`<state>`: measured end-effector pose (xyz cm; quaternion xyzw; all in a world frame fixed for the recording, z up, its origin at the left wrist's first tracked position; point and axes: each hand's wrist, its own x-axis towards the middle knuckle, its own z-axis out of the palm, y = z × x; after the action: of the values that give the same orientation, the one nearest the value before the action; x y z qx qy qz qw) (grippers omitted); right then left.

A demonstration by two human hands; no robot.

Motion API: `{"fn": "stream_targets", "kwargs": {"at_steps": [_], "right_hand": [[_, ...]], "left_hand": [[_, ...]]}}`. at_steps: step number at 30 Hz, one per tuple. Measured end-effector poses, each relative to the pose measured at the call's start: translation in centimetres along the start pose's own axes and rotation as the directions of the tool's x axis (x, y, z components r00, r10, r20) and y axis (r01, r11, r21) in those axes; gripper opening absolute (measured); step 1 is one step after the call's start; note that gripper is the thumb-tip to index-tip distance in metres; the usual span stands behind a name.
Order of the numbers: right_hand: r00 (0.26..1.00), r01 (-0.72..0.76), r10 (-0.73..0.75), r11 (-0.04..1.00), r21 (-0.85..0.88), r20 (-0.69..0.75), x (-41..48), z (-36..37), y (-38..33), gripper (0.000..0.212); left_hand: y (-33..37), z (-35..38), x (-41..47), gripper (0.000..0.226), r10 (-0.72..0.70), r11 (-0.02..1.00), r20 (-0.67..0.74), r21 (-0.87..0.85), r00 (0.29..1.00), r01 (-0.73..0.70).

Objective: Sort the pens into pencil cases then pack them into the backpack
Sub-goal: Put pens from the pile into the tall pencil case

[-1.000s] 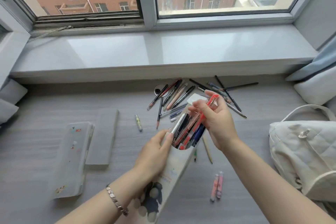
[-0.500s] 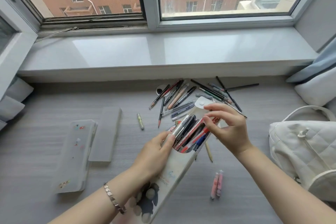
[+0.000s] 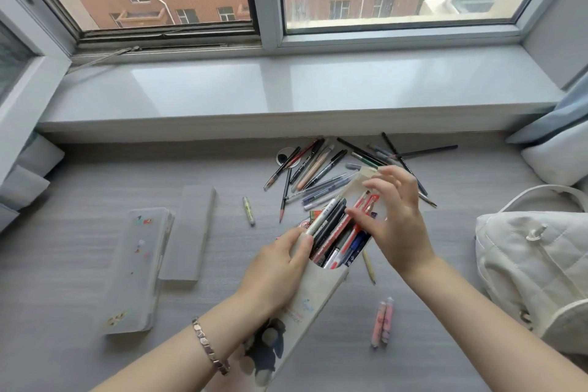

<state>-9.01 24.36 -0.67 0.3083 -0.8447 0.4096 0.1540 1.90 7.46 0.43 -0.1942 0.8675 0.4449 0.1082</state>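
Grey desk (image 3: 95, 264): left hand (image 3: 280, 274) grips pencil case (image 3: 318, 289); right hand (image 3: 394, 226) presses pens (image 3: 337, 232).

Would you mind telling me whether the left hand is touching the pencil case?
Touching: the head view shows the left hand wrapped around the pencil case, thumb at its open mouth.

A grey wood-grain counter (image 3: 95, 188) runs below the window ledge. At 12 o'clock a loose heap of pens and pencils (image 3: 321, 169) lies fanned out, partly over a small round black-and-white object (image 3: 284, 156). Toward 11 o'clock a short yellow-green marker (image 3: 248, 212) lies alone. At 9 o'clock a grey rectangular case (image 3: 190, 232) lies just beside a translucent stickered case (image 3: 135, 274). At 5 o'clock two pink tubes (image 3: 382, 321) lie side by side, with a tan pencil (image 3: 369, 266) above them. At 3 o'clock a white quilted backpack (image 3: 537, 264) rests on the counter's edge.
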Motion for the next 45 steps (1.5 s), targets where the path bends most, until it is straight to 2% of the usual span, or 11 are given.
{"fn": "stream_targets", "kwargs": {"at_steps": [6,10,14,18,21,26,29,33,36,40,45], "right_hand": [[0.989,0.149,-0.148,0.986,-0.077,0.018,-0.6,0.1,0.6,0.025],[0.956,0.278,-0.261,0.952,-0.127,0.136,-0.2,-0.2,0.8,0.026],[0.979,-0.010,0.053,0.977,-0.214,0.199,0.4,-0.8,0.0,0.048],[0.907,-0.341,0.359,0.933,-0.116,0.220,0.0,0.1,-2.2,0.035],[0.907,-0.336,0.348,0.938,-0.089,0.237,-0.8,0.8,-3.3,0.031],[0.823,-0.445,0.468,0.884,-0.146,0.321,0.4,1.2,-3.0,0.037],[0.780,-0.491,0.449,0.871,-0.020,0.435,1.8,1.9,-2.2,0.037],[0.833,-0.535,0.525,0.845,0.007,0.175,5.6,3.2,0.4,0.023],[0.698,-0.666,0.685,0.728,-0.163,0.206,9.1,5.9,3.6,0.025],[0.588,-0.578,0.753,0.647,-0.498,0.295,12.1,10.3,5.8,0.028],[0.508,-0.647,0.838,0.523,-0.555,0.198,13.9,13.1,7.1,0.042]], "left_hand": [[0.0,-0.2,-0.2,0.027,-0.007,0.999,-0.009,0.040,1.000,0.008],[0.0,-0.2,-0.3,0.027,0.003,0.999,-0.010,0.033,1.000,-0.003],[0.3,-0.4,-0.4,0.029,0.015,0.996,-0.025,0.089,1.000,-0.013],[1.0,-0.3,-0.3,0.032,-0.013,0.985,-0.053,0.170,0.999,0.021],[1.3,-0.1,-0.1,0.033,-0.023,0.988,-0.053,0.154,0.998,0.031],[1.1,-0.4,0.9,0.032,-0.044,0.983,-0.034,0.175,0.998,0.049],[0.2,-0.9,2.0,0.032,-0.107,0.983,-0.062,0.143,0.992,0.115],[-0.7,-1.8,4.0,0.032,-0.189,0.977,-0.146,0.068,0.971,0.201],[-1.2,-2.8,5.5,0.034,-0.223,0.972,-0.199,0.027,0.954,0.233],[-2.2,-3.6,6.9,0.032,-0.241,0.969,-0.210,-0.005,0.948,0.245],[-2.6,-4.6,8.2,0.032,-0.229,0.972,-0.190,0.005,0.955,0.234]]}}
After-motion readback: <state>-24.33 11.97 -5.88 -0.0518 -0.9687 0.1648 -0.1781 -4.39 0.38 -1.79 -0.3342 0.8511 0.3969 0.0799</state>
